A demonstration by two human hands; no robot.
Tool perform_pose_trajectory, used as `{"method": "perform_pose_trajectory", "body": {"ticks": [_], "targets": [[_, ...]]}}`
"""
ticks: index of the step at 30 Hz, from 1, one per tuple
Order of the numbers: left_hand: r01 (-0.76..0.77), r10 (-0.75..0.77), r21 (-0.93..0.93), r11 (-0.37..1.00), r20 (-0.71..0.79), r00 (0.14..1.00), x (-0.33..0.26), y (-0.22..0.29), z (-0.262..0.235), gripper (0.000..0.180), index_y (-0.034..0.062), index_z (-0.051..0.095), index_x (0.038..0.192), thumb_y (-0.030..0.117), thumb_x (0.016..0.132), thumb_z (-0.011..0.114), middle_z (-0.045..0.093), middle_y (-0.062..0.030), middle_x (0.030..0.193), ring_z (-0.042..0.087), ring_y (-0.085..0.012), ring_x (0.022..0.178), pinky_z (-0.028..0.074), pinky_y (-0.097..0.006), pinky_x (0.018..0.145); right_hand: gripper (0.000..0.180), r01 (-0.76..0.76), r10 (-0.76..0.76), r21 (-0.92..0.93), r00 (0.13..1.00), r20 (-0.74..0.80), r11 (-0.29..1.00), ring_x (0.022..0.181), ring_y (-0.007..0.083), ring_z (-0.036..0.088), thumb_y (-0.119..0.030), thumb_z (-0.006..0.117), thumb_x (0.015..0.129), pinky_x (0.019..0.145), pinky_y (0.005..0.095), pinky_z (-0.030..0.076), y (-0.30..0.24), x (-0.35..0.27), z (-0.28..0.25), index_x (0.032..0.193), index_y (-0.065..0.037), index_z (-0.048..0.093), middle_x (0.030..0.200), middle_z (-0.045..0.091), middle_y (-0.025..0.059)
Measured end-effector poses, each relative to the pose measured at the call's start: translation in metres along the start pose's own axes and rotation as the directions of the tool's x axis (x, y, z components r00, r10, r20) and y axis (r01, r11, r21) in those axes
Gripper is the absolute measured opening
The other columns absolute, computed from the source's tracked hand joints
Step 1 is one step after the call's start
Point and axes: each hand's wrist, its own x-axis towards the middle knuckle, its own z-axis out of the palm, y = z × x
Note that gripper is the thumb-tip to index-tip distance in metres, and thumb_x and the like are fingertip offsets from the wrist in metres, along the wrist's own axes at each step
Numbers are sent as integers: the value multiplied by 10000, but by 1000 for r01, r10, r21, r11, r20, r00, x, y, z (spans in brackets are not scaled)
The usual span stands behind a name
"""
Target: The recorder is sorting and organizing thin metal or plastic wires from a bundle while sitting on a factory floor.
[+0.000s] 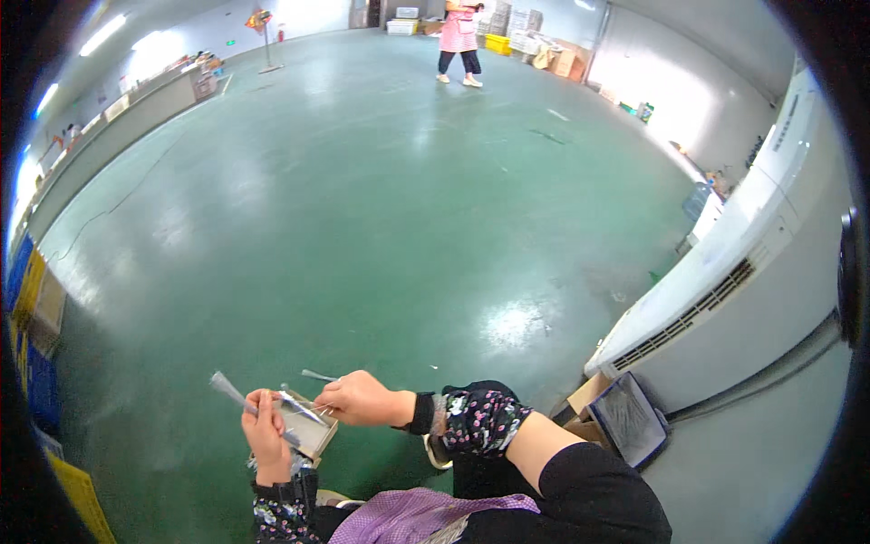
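Observation:
My left hand (265, 433) is closed around a greyish, see-through strip or narrow bundle (228, 389). Its flared end sticks out at the upper left; I cannot make out its exact kind. To its right, my right hand (360, 400) has its fingertips pinched together on a thin pale strip (316, 374), whose end pokes out beyond the fingers. The fingers of both hands almost meet, and small thin pieces show between them. Under the hands lies a shallow light-coloured box (313, 437), partly covered by them, its contents unclear.
Blue and yellow crates (41, 381) are stacked along the left edge. A tall white cabinet-like unit (716, 281) stands at right, with a dark-rimmed bin (627, 419) and cardboard at its foot. Far off, a person in a pink apron (459, 36) is on the green floor (362, 227).

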Motion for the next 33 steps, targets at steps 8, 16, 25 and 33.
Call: {"method": "perform_pose_trajectory", "body": {"ticks": [8, 16, 25, 33], "targets": [[31, -34, -68, 997, -37, 999, -1, 6, 8, 120, 69, 492, 837, 167, 905, 494, 512, 18, 725, 318, -4, 438, 252, -157, 384, 177, -27, 26, 44, 1000, 18, 999, 625, 275, 577, -82, 638, 651, 529, 354, 454, -4, 2, -6, 828, -82, 624, 710, 595, 74], [60, -51, -225, 972, 48, 998, -2, 5, -1, 100, 87, 480, 863, 174, 913, 481, 485, 26, 755, 299, -9, 447, 251, -159, 397, 207, -495, 335, 664, 869, 365, 560, 575, 96, 547, -220, 525, 850, 517, 279, 428, -3, 7, 4, 829, -48, 638, 674, 628, 20], [27, -26, -151, 988, 10, 1000, 0, 2, 0, 89, 84, 490, 880, 168, 907, 491, 505, 22, 836, 317, 1, 464, 251, -154, 398, 165, -288, 273, 288, 958, 91, 913, 591, 197, 586, -198, 576, 818, 523, 306, 441, -5, 5, -1, 849, -45, 629, 695, 615, 90], [16, -12, -171, 985, 24, 1000, -1, 3, 0, 90, 78, 490, 883, 166, 901, 501, 507, 20, 864, 311, 4, 464, 248, -151, 405, 151, -254, 248, 347, 967, 62, 903, 571, 206, 569, -183, 596, 803, 531, 301, 438, 0, 3, 4, 828, -34, 606, 652, 591, 94]]}}
